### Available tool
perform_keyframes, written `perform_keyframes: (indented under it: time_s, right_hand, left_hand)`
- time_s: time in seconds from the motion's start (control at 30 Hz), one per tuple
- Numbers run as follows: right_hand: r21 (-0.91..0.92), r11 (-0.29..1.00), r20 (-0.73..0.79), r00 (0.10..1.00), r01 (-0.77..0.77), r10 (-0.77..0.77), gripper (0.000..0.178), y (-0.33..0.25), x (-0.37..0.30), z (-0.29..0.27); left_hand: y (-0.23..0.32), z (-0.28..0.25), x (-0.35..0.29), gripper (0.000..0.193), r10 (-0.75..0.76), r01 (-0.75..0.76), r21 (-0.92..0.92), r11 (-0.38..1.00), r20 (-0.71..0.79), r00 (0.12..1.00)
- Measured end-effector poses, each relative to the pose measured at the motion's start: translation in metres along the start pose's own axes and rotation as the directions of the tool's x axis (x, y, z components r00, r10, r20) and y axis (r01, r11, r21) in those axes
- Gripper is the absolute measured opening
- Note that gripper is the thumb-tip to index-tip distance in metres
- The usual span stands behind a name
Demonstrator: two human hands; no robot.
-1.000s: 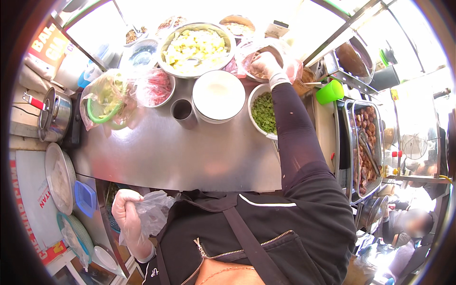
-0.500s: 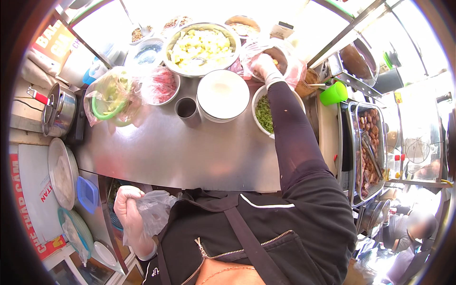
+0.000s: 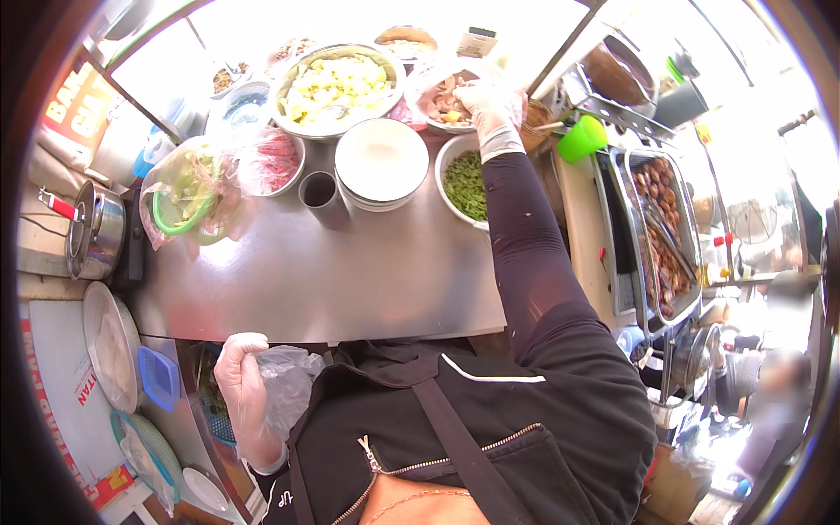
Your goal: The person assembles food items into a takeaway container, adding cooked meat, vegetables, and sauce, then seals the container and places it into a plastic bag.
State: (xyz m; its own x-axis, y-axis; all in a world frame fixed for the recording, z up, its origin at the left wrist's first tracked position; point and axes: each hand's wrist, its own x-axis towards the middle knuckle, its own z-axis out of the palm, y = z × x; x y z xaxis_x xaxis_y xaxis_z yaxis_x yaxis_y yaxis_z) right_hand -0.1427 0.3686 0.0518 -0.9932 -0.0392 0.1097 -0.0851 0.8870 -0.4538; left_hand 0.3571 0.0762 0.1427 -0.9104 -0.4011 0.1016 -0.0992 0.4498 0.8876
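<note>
Head view, looking down over a steel worktop (image 3: 350,280) crowded with bowls. My left hand (image 3: 243,389), gloved, hangs below the near edge of the worktop, its grip clenched on a thin clear plastic bag (image 3: 284,385) that is bunched against my jacket. My right hand (image 3: 490,105), also gloved, reaches far across to the bowl of pale meat pieces (image 3: 442,101) at the back; its fingers curl down into the bowl, but I cannot tell whether they have closed on anything.

I judge the bag to be very light, limp and slippery: it gives no support of its own and is best pinched at the rim, so that the mouth can be spread open. The meat pieces look soft, moist and irregular, likely to slide on a glove; a cupped grasp from above should suit them better than a fingertip pinch.

Just beside the right forearm stand a bowl of chopped greens (image 3: 465,184) and a stack of white plates (image 3: 381,162). A dark cup (image 3: 320,194) and a large bowl of yellow food (image 3: 337,86) lie to their left.
</note>
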Motion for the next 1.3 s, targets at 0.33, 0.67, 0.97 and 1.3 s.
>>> perform_keyframes:
  time_s: [0.33, 0.67, 0.97, 1.3]
  right_hand:
    - [0.990, 0.133, 0.065, 0.993, -0.051, -0.101, 0.031, -0.042, -0.208, -0.115]
    - [0.959, 0.075, 0.240, 0.926, -0.272, 0.291, 0.016, 0.099, -0.496, -0.147]
    - [0.969, 0.135, 0.040, 0.674, -0.205, 0.737, 0.018, 0.295, -0.724, -0.248]
    - [0.944, 0.287, -0.174, 0.492, -0.165, 0.853, 0.021, 0.488, -0.893, -0.396]
  left_hand:
    - [-0.014, -0.004, -0.019, 0.022, 0.082, -0.027, -0.172, 0.985, 0.323, 0.943]
    - [-0.005, 0.073, -0.082, 0.020, 0.080, 0.165, -0.236, 0.958, 0.769, 0.634]
    - [0.057, 0.240, -0.177, 0.023, 0.053, 0.053, -0.067, 0.996, 0.972, 0.228]
    - [0.149, 0.474, -0.345, 0.026, 0.062, 0.020, -0.062, 0.998, 0.998, 0.005]
